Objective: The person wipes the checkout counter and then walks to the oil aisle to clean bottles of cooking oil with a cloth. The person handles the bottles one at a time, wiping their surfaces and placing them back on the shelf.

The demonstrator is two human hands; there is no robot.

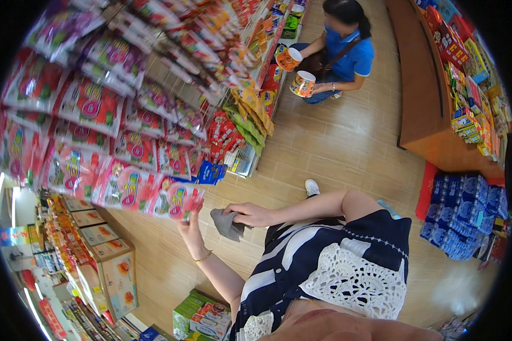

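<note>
My left hand (190,218) is at the lower right corner of a pink snack packet (177,200), with its fingers on the packet's edge. This packet ends a bottom row of similar pink packets (130,185) on a hanging display. My right hand (252,214) grips a crumpled grey cloth (228,223), which hangs below the fingers, a short way right of my left hand. Above the pink rows hang purple packets (115,55) of the same style.
A person (345,51) crouches by the shelf holding two tubs (303,84). A wooden counter (422,85) stands at right, near stacked blue bottle packs (458,213). Cartons (119,273) are at lower left, and green boxes (200,315) sit on the floor (162,251).
</note>
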